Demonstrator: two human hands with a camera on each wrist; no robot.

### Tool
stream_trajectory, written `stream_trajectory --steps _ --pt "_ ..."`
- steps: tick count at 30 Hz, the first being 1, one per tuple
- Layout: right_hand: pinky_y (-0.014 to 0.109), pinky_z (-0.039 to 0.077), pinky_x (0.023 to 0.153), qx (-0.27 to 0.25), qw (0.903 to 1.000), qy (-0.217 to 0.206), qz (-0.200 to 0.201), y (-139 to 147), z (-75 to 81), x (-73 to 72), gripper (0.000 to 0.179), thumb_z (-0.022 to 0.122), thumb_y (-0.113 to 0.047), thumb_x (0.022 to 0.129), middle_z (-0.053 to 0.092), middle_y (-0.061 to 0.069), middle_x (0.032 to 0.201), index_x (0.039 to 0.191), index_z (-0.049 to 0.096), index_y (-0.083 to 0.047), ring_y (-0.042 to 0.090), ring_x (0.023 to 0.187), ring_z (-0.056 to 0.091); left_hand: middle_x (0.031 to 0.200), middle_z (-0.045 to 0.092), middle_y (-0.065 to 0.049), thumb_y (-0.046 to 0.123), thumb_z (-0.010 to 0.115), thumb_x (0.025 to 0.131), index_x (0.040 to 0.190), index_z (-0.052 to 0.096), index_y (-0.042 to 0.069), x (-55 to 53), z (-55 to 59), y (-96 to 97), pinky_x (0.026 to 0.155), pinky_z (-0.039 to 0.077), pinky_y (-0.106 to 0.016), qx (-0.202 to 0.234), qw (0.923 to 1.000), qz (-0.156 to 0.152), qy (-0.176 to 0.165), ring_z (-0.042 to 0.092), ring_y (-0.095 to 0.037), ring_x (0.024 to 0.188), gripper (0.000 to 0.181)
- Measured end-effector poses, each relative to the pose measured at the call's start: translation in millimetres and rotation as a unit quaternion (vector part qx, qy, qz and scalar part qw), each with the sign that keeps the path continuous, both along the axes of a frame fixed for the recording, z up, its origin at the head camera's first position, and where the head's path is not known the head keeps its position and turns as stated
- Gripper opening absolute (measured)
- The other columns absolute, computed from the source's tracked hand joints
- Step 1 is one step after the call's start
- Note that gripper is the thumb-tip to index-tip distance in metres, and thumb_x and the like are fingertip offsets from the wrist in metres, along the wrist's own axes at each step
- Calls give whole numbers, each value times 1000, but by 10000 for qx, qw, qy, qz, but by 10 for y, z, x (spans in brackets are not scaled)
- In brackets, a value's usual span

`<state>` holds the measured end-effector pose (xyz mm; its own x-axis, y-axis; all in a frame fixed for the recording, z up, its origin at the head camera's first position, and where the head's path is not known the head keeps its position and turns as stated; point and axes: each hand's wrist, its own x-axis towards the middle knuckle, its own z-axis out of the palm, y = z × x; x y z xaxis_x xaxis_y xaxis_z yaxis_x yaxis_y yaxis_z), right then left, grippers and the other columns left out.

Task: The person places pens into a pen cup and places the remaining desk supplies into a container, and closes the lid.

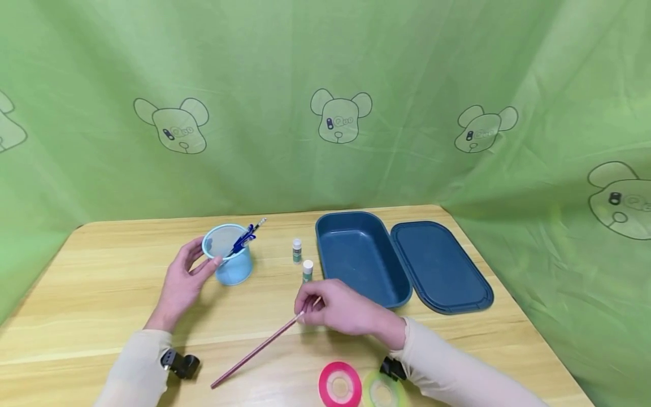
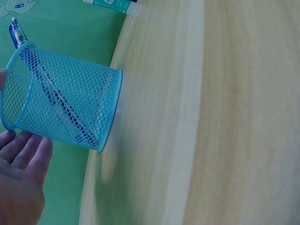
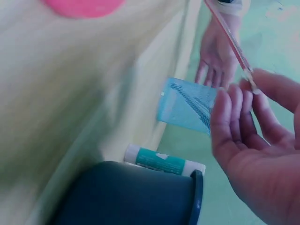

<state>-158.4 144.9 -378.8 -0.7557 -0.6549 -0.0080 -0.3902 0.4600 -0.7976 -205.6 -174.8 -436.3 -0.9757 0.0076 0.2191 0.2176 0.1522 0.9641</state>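
Pinching R hand (image 1: 333, 308): thumb + fingertips hold stick's pale tip; other fingers bent.
Stick (image 1: 256, 350): thin, straight, reddish, slight sheen; runs off at 8 o'clock of R hand, 4 o'clock of L; can't tell if far end touches table.
L hand (image 1: 184, 277): fingers extended, only slightly bent, thumb spread well apart at cup's rim; can't tell how firm the contact is.
Cup (image 1: 235, 272): lt-blue mesh, round, rolled rim, upright; at 2 o'clock of L hand, approx 10 o'clock of R.
Pens (image 1: 245, 238): slim, w/ blue clips, in cup, leaning to rim's 2 o'clock.
Tubes (image 1: 297, 251): two small cylinders, white caps, green labels; 11 o'clock of R hand.
Bin (image 1: 356, 249): dk-blue, smooth, rounded rect.; 1 o'clock of R hand.
Lid (image 1: 442, 265): flat, same blue, raised edge; just beside bin, approx 2 o'clock of R hand.
Pink roll (image 1: 339, 367): flat ring; 6 o'clock of R hand.
Yellow-green roll (image 1: 373, 380): like ring, approx 5 o'clock.
Table (image 1: 91, 271): pale, streaky wood grain.
Curtain (image 1: 264, 169): green cloth, soft folds, animal-head outlines.
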Motion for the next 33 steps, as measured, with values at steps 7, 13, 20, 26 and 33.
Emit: stream_trajectory --steps 7,13,20,26,33 --pt "27 56 76 -1537 9852 -350 -666 14 56 -93 9 72 -2 87 66 9 91 95 67 0 19 83 62 147 38 -24 15 70 93 147 30 -6 5 1 0 98 42 -16 -62 10000 25 -7 36 -37 136 70" --pt "30 58 79 -2377 9648 -654 -915 13 81 -132 14 69 4 88 69 17 94 99 62 7 25 88 67 147 39 -24 16 70 93 147 31 -6 2 0 3 98 43 -16 -96 9999 64 -23 37 -36 136 70" --pt "30 59 73 -2991 9446 -757 -1118 2 146 -159 14 67 7 88 69 20 95 101 61 8 27 85 69 147 39 -24 15 69 94 146 31 -7 -2 -11 -4 98 43 -16 -46 10000 61 13 37 -37 135 68" --pt "35 60 78 -3341 9316 -735 -1231 -6 210 -200 14 65 11 88 66 22 97 101 59 11 24 86 69 146 40 -23 16 69 94 146 32 -7 -4 -14 -13 99 42 -16 -96 9999 96 43 37 -36 135 67" --pt "38 59 80 -3759 9140 -589 -1407 12 326 -304 15 64 14 88 66 19 92 101 58 12 22 83 69 147 39 -23 18 68 95 146 31 -6 -6 -11 -23 100 42 -17 -179 9998 44 -6 37 -35 136 68"
